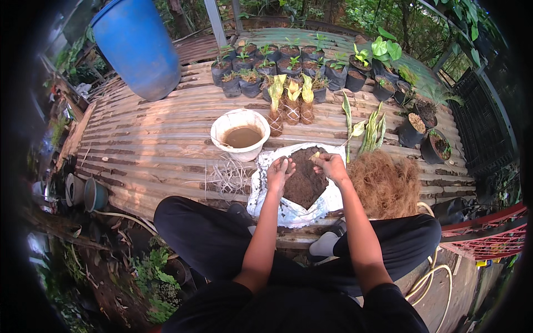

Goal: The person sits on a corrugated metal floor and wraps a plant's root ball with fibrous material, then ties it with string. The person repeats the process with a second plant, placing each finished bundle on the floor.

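Dark soil (306, 179) lies heaped in an open white sack (266, 208) before me. My left hand (280, 171) is over the left side of the soil with its fingers curled around a small dark lump, apparently soil. My right hand (330, 166) pinches a small yellowish plant piece (315, 155) above the right side of the heap. A pile of brown coir fibre (385, 185) sits right of the sack. Cut variegated snake plant leaves (374, 131) lie beyond it. Three fibre-wrapped, string-tied plants (292, 106) stand behind the sack.
A white bucket of murky water (241, 137) stands at the sack's upper left, with a tangle of pale strips (229, 177) below it. Potted seedlings (266, 62) line the back of the corrugated sheet surface (166, 154). A blue barrel (137, 50) stands back left, black pots (411, 131) right.
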The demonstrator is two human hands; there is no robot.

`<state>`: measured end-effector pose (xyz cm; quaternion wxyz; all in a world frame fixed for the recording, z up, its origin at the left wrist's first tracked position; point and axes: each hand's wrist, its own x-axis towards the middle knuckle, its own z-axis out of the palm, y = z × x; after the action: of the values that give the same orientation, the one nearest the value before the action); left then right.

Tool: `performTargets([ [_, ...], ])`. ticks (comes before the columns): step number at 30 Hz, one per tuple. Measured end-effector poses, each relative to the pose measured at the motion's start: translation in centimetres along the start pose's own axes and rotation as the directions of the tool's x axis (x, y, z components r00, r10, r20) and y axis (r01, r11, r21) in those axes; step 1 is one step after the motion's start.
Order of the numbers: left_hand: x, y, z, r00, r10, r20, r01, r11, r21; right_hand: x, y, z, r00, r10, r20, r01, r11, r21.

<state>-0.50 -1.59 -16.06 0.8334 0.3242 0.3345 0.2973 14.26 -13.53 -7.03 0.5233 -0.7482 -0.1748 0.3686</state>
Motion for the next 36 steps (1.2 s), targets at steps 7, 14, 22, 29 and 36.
performTargets([
  [7, -0.8, 0.0, 1.3, 0.978, -0.08, 0.192, 0.08, 0.997, 0.012, -2.3, -2.8, -1.7, 0.97, -0.187, -0.157, 0.202, 0.975, 0.093],
  [14, -4.6, 2.3, 5.7, 0.931, -0.291, 0.221, 0.23, 0.936, 0.265, -1.6, -1.8, -2.4, 0.968, -0.082, -0.236, 0.162, 0.925, 0.344],
  [22, -3.8, 0.4, 4.4, 0.806, -0.274, 0.526, 0.132, 0.947, 0.292, -1.0, -0.4, -1.8, 0.927, -0.061, -0.369, 0.215, 0.894, 0.393],
  [29, -3.6, 0.0, 4.4, 0.839, -0.208, 0.503, 0.066, 0.956, 0.285, -1.0, 0.1, -1.9, 0.966, -0.102, -0.238, 0.194, 0.895, 0.402],
  [36, -3.3, 0.3, 4.5, 0.889, -0.17, 0.425, 0.045, 0.956, 0.289, -1.4, 1.1, -2.1, 0.985, -0.133, 0.11, 0.106, 0.968, 0.229],
])
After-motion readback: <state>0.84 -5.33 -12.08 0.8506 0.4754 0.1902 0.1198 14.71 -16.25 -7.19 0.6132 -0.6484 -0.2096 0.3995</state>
